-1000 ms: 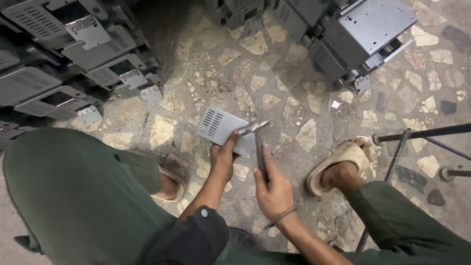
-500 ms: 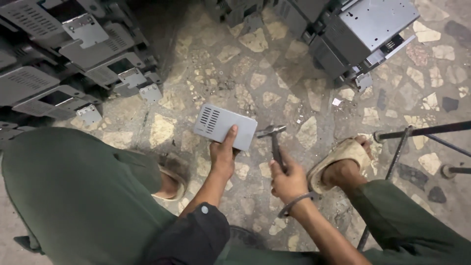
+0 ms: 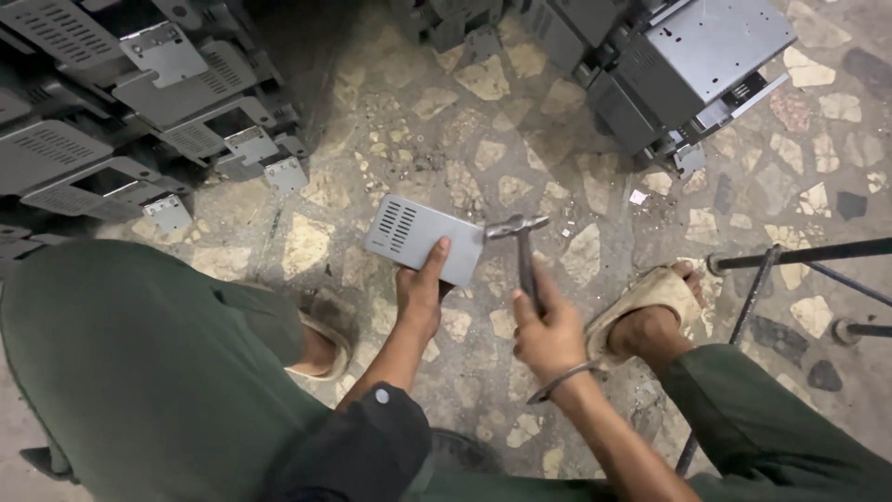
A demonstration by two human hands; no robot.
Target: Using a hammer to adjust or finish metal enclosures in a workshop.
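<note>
Left hand (image 3: 420, 296) clamps grey vented metal plate (image 3: 423, 238) above the floor (image 3: 483, 130), right hand (image 3: 548, 333) grips hammer (image 3: 522, 251) at its edge; best strike clear of thumb

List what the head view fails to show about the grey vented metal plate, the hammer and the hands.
- Underside of the grey vented metal plate: turned away from the head camera.
- Left hand fingers: hidden beneath the plate; only the thumb shows.
- Steel hammer lower handle: wrapped by the right hand.
- Whether the hammer head touches the plate edge: too small to tell.
</note>
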